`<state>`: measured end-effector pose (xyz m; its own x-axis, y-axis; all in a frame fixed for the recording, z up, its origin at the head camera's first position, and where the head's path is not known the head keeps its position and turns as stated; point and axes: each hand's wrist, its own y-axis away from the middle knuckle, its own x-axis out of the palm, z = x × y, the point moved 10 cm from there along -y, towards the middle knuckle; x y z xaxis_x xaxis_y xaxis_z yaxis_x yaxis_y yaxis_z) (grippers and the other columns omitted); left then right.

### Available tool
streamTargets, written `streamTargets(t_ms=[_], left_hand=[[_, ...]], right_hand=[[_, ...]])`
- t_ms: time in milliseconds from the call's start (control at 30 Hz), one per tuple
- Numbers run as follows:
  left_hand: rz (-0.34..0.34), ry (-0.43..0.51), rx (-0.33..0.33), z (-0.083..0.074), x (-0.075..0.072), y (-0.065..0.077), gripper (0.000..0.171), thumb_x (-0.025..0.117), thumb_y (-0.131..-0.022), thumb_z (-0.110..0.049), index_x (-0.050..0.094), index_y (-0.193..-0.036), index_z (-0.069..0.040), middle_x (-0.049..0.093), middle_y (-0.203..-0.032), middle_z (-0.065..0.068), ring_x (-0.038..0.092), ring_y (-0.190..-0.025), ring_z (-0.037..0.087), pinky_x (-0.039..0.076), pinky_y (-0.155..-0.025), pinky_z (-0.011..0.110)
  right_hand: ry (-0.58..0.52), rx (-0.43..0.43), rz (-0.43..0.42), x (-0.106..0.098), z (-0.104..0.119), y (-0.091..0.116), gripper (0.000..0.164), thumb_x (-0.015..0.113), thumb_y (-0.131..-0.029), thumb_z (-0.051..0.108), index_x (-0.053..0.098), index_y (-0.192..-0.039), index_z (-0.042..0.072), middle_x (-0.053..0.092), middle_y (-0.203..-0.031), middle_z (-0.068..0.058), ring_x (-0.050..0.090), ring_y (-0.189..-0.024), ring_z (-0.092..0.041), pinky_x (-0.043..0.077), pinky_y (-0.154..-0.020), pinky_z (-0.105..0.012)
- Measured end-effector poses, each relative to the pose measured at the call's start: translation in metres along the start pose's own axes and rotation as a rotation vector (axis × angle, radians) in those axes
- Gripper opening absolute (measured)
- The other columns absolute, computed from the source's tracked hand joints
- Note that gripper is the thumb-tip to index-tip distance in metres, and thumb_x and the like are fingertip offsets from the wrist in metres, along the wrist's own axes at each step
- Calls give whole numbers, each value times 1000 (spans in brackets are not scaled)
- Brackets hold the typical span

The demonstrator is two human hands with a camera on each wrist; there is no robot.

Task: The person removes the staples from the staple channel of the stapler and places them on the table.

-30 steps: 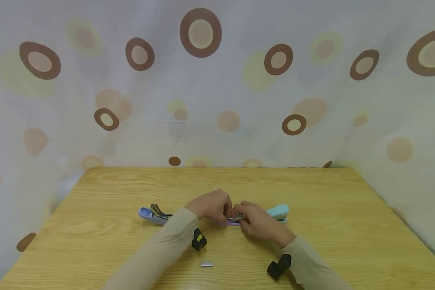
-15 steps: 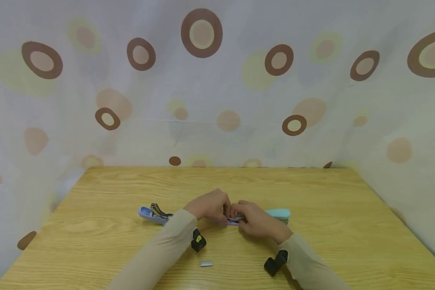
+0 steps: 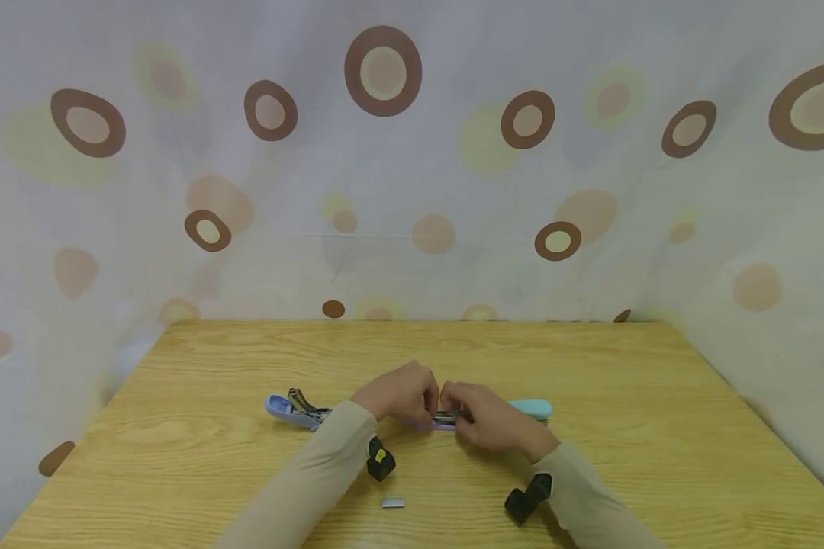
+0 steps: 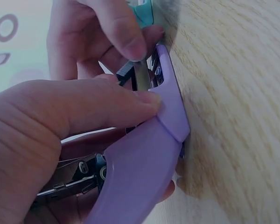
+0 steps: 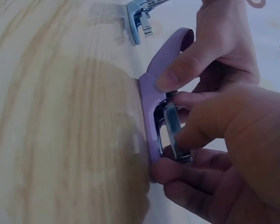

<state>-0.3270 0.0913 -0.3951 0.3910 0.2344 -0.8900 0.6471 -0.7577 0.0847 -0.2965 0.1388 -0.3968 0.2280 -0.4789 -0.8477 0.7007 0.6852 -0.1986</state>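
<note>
A purple stapler lies opened on the table between my hands, its metal magazine exposed. My left hand grips its body, the thumb pressed on the purple shell. From the other end my right hand pinches the metal rail between thumb and fingers; a fingertip touches the purple end. A small dark ribbed piece shows beside the magazine in the left wrist view; whether it is a row of staples I cannot tell. Fingers hide much of the stapler in the head view.
At left lies a blue stapler with its metal parts swung up. A teal stapler sits behind my right hand, partly hidden. A short silver strip of staples lies on the wooden table near its front. Patterned cloth hangs behind.
The teal stapler's raised right end has come down level. Both hands stay on the purple stapler with only slight finger movement. The head view has shifted slightly.
</note>
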Motion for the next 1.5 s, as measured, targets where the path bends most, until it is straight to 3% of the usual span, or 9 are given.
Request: streamTargets(t_ms=[133,433,733,967,1200,1500], left_hand=[[1,-2,0,0,1,0,9,79,-72,-5,74,-69,-13,66,-66,-10,49,-54,0,43,-54,13],[-18,-26,6,0,0,0,11,81,-72,-7,73,-68,-14,65,-64,-11,50,-54,1,44,-53,14],[-12,-17,-2,-3,-1,2,10,81,-74,-8,73,-70,-13,65,-66,-9,51,-56,2,45,-56,15],[-4,-6,17,-5,-2,1,18,80,-73,-4,68,-64,-14,62,-61,-9,48,-53,2,43,-53,15],[-16,-6,9,-5,-4,2,23,77,-73,0,65,-61,-16,58,-56,-11,45,-50,2,39,-48,15],[-13,-3,-3,-5,-4,4,22,76,-74,0,67,-62,-16,59,-60,-11,48,-54,2,42,-50,16]], right_hand=[[-25,-15,-18,-5,3,2,22,53,-83,-10,47,-86,11,45,-76,5,37,-59,-2,36,-57,-20],[0,-35,-97,-14,4,3,24,59,-82,-11,49,-84,11,49,-78,1,46,-68,-7,42,-60,-21],[-50,-6,-101,-25,9,3,20,58,-88,-7,49,-88,11,54,-83,1,52,-74,-6,46,-59,-22],[-58,-55,-27,-26,24,4,16,60,-86,-8,58,-92,7,60,-84,-2,51,-70,-3,46,-57,-21],[-70,-95,119,-9,43,3,13,59,-88,-5,63,-92,7,63,-82,-4,49,-67,0,46,-58,-19],[-19,-35,289,22,58,7,14,65,-83,0,68,-91,11,63,-81,7,50,-69,4,46,-64,-14]])
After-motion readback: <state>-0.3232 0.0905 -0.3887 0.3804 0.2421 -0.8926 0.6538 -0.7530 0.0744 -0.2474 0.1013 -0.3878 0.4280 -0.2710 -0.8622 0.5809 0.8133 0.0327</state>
